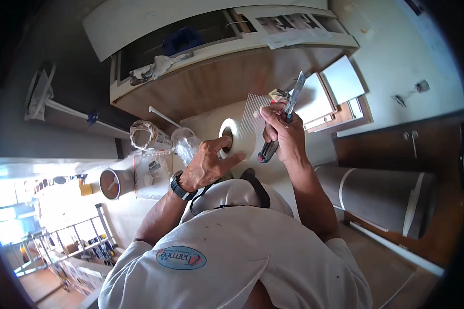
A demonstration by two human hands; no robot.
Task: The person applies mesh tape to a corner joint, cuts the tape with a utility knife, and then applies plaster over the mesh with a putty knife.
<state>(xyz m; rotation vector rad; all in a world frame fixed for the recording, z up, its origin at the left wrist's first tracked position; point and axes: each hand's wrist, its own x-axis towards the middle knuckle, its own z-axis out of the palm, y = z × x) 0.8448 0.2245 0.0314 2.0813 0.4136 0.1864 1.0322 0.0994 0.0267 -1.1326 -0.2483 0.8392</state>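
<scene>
My left hand (206, 164), with a dark watch at its wrist, grips a roll of white mesh tape (247, 141). Its fingers reach into the hole of the roll, and the thumb lies along the near side. A loose strip of the mesh (252, 107) rises from the roll toward my right hand (288, 136). That hand is closed around a utility knife (296, 91); the long blade is out and points up and away, and the handle's red end sticks out below the palm. My right thumb and forefinger are at the edge of the strip; whether they pinch it is unclear.
Ahead stands a long wood-fronted cabinet (201, 85) with cloths and a blue item on top. At left are a clear plastic bag (186, 145), a bucket (110, 184) and a metal ladder (72, 239). A large grey roll (381, 198) lies at right, beside brown cupboards (386, 141).
</scene>
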